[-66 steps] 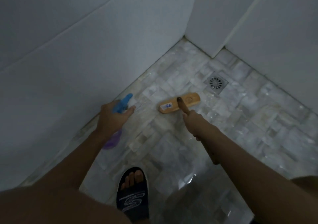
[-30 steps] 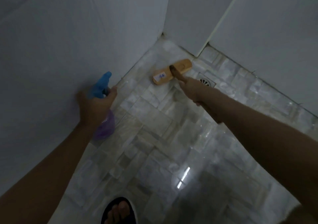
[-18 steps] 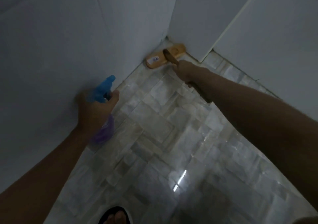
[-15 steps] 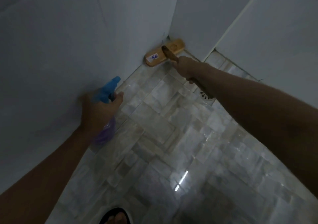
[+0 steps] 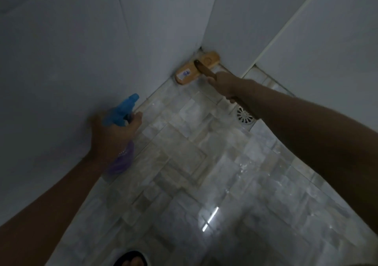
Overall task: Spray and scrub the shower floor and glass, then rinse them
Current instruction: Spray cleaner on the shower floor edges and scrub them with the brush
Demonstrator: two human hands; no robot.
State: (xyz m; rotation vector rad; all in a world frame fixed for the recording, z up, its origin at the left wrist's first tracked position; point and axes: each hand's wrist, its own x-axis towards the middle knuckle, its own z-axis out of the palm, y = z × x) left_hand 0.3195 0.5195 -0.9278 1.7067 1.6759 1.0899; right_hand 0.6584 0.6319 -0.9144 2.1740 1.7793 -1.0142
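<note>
One tan wooden brush (image 5: 197, 68), white-labelled, in right grip (image 5: 224, 83), left grip (image 5: 114, 136) round blue-topped purple spray bottle (image 5: 122, 110)

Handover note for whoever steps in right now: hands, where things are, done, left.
Left hand: grip round the spray bottle, nozzle aimed toward the floor-wall edge, bottle held above the floor.
Right hand: grip on the handle of the scrub brush, whose head sits on the floor in the far corner, against both walls.
Drain: just beside the right forearm, partly hidden by it.
Done: the floor looks wet and glossy. How much of it is scrubbed, I cannot tell.
Left: finish scrubbing the floor, spray and scrub the glass (not in view), rinse both.
</note>
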